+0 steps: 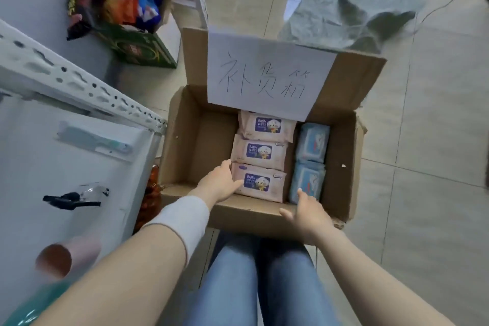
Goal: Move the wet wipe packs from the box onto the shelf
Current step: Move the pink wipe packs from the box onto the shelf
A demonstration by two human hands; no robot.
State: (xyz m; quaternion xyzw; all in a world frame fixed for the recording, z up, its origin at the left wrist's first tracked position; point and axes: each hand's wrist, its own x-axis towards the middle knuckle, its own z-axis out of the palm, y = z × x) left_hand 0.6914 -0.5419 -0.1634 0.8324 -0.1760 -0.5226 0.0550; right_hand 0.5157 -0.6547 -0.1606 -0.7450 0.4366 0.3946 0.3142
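Pale floor tiles (436, 140) surround an open cardboard box (341, 145) beside a white metal shelf (79, 79). A paper sign (264, 74) on the back flap hides the far edge of the farthest of three pink packs. Objects at lower left are blurred.

The left hand (219, 182) meets the left end of the nearest pink pack (260, 185), thumb on top; whether it pinches is unclear. The right hand (308, 210) hangs spread over the near rim, just beside the nearer blue pack (307, 180), holding nothing.

Matt cardboard box (206, 145), glossy plastic wipe packs (260, 152), polished floor tiles (436, 140), shelf frame (79, 82) probably painted metal.
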